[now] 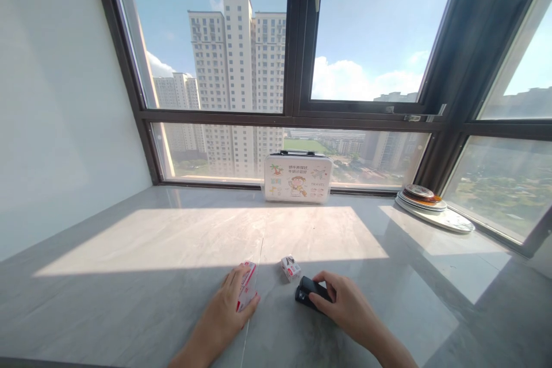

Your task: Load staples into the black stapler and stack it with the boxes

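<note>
On the grey marble-look sill, my left hand [230,299] is closed around a white and red box [248,292], its fingers over the far and left sides and its thumb on the near right. To the right, my right hand [338,302] grips a black stapler [311,293] between thumb and fingers, low at the surface. A small white box with red and dark print [290,268] sits between the two hands, just beyond the stapler's tip and touched by neither hand. Part of the stapler's right end is hidden by my fingers.
A white carry case with cartoon prints [297,179] stands upright against the window [233,121]. Stacked plates or round boards [420,195] lie in the right corner on a larger pale oval one [452,221]. A white wall [64,98] bounds the left side.
</note>
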Demonstrator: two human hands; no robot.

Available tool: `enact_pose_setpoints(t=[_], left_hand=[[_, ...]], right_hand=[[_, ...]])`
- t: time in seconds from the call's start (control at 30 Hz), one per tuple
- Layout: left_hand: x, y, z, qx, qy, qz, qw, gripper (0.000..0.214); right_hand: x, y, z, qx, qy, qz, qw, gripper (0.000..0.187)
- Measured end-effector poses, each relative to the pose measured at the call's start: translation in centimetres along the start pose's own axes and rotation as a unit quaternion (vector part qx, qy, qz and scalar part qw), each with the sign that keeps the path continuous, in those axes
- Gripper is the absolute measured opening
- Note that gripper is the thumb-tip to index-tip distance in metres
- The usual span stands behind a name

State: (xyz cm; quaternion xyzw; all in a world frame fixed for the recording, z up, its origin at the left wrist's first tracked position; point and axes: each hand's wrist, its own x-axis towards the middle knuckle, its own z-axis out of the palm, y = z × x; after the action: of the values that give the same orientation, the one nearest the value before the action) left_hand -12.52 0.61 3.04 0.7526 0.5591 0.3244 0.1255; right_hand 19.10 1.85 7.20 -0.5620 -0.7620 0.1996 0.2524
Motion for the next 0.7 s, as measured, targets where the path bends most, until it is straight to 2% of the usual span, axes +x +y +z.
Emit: enact_pose_setpoints(t=[0.17,0.37,0.5,0.6,0.7], left_hand=[[-0.2,3.0,3.6,0.053,0.038,-0.01,0.998,0.056],[0.2,7.5,8.1,0.089,0.098,-0.033,0.991,0.062],[1.6,9.2,9.1,0.098,0.105,-0.027,0.989,0.055],[2.2,9.3,9.3,0.101,0.096,-0.023,0.99,0.048],[1.9,8.9,9.4,0.097,0.098,-0.012,0.99,0.046]], right_hand=[[0.4,0.7,-0.5,-0.022,0.027,0.042,0.999,0.026],[3.6,0.7,0.9,0.05,0.068,0.057,0.995,0.03],[4.3,0.0,2.6,0.102,0.026,0.053,0.993,0.037],[3.0,0.0,3.8,0.161,-0.029,0.062,0.985,0.046],[1.3,-0.1,4.5,0.271,-0.062,0.062,0.959,0.05]])
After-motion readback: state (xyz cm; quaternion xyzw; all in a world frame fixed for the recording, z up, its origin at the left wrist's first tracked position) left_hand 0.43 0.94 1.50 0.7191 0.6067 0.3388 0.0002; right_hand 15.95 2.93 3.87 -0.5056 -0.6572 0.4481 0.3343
